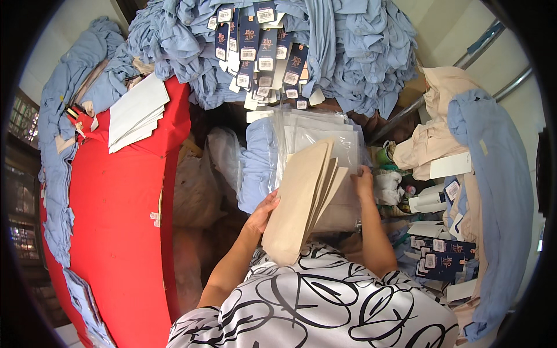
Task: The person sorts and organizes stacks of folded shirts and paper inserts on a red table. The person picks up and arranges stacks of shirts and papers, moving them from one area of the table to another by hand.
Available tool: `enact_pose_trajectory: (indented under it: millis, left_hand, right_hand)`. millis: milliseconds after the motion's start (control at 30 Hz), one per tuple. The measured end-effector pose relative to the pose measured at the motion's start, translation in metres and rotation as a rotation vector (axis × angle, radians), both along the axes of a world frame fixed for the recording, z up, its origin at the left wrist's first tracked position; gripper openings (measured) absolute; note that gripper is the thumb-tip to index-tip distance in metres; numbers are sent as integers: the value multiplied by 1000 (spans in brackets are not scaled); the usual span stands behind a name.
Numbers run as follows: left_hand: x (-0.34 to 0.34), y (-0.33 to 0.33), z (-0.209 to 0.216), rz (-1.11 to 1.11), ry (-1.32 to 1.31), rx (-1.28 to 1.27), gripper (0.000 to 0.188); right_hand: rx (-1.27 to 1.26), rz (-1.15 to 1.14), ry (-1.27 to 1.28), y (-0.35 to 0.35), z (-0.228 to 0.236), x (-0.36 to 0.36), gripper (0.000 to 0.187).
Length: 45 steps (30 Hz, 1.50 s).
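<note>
Left hand [264, 213]: closed on the left edge of the stack [296, 203]; forearm slants up to it from lower left. Right hand [364, 182]: just right of the stack, fingers bent, grip unclear; forearm rises steeply, bare.

Red surface [122, 226]: at the left, its edge running lengthwise.
White sheets [139, 113]: a loosely fanned stack on the red surface's far end.
Left-hand blue garments [55, 194]: laid along the outer side of the red surface.
Heaped blue garments [374, 55]: piled across the top of the view.
Navy tags [249, 37]: clustered at the front of the heap, with white labels.
Metal rails [514, 84]: slanting at the upper right.
Peach cloth [426, 142]: bunched beside a long blue garment [502, 191].
Barred window [24, 122]: far left.
</note>
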State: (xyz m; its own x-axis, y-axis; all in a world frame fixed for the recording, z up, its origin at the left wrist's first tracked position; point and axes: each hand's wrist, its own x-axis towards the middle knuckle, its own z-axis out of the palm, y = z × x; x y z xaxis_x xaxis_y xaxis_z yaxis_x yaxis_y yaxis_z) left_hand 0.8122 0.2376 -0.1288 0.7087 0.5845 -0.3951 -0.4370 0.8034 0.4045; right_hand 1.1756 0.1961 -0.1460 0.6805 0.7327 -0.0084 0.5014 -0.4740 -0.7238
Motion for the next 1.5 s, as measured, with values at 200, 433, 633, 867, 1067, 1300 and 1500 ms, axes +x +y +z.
enact_pose_trajectory:
  millis: [200, 433, 633, 867, 1067, 1300, 1500]
  left_hand:
    - [-36, -3, 3, 184, -75, 1, 62]
    - [-122, 6, 31, 332, -675, -56, 56]
    - [-157, 21, 78, 571, -476, 30, 56]
    - [-196, 31, 129, 662, -351, -37, 47]
    - [-223, 76, 127, 651, 81, 297, 60]
    - [-294, 112, 180, 791, 572, 531, 65]
    - [-340, 124, 168, 701, 584, 470, 72]
  right_hand:
    - [-134, -10, -101, -23, 23, 47, 39]
    - [-145, -27, -126, -13, 16, 57, 42]
    - [-203, -22, -64, 13, 23, 24, 46]
    - [-379, -67, -478, 58, 99, -91, 63]
    - [1, 971, 1254, 112, 227, -318, 77]
    - [124, 1135, 740, 193, 268, -409, 45]
    - [453, 1208, 120, 236, 359, -470, 41]
